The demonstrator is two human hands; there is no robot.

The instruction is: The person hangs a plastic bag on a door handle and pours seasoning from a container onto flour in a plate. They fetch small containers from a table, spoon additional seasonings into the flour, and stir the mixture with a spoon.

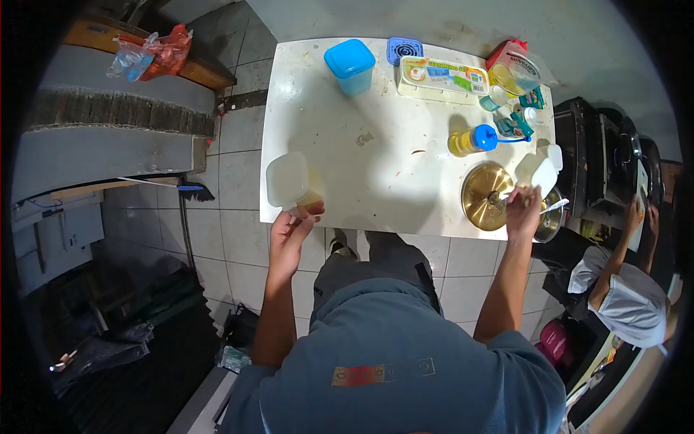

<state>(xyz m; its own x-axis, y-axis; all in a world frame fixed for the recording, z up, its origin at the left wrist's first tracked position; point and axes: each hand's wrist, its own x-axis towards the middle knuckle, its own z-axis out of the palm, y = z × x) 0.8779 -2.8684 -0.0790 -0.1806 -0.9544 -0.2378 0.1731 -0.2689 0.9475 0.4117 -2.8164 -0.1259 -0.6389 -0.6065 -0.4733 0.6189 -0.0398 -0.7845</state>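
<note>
One golden lid (478,194) – one table (390,177)

The location is a kitchen. Indicators: a white rectangular surface (376,166) carries a yellow-filled bottle with a blue cap (473,140), a long white-and-green box printed "SEASONING SE..." (444,77) and a round gold-coloured metal lid (486,195). Beyond the surface's right edge stands a black cooking unit (589,152) with dark round pans (627,148). The floor is laid with light grey square tiles (242,173).
</note>
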